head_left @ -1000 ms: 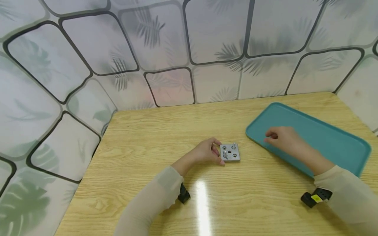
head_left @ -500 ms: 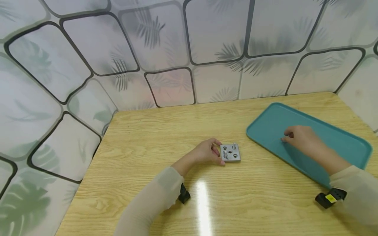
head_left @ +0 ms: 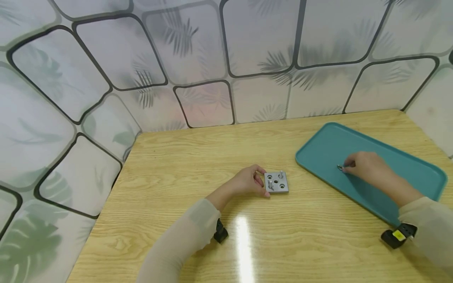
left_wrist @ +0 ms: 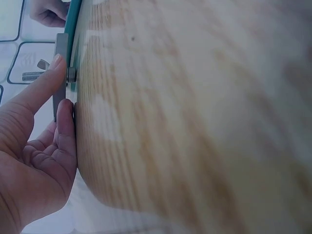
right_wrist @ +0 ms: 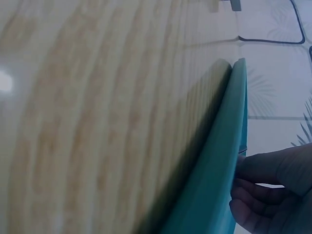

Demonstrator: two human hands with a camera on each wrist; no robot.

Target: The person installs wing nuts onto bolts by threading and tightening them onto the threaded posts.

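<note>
My left hand [head_left: 247,181] grips a square grey metal plate [head_left: 282,188] by its left side, thumb and fingers at the edges. Holes run through the plate, and two bolts stand up from it. In the left wrist view a wing nut [left_wrist: 43,64] sits on a threaded bolt [left_wrist: 32,76], with the bolt's head [left_wrist: 71,74] under the plate. Over the teal tray [head_left: 400,157], my right hand [head_left: 368,167] pinches a small shiny metal piece [head_left: 340,167] between thumb and fingertips. Its exact kind is too small to tell.
The tray lies at an angle on the right of the wooden table [head_left: 191,157], its raised rim facing the plate. Behind the table hangs a patterned cloth wall [head_left: 258,98]. A strip of glare crosses the front of the table.
My right hand has moved right and down into the tray, and a small metal piece now shows at its fingertips. The left hand and the plate have stayed in place.
</note>
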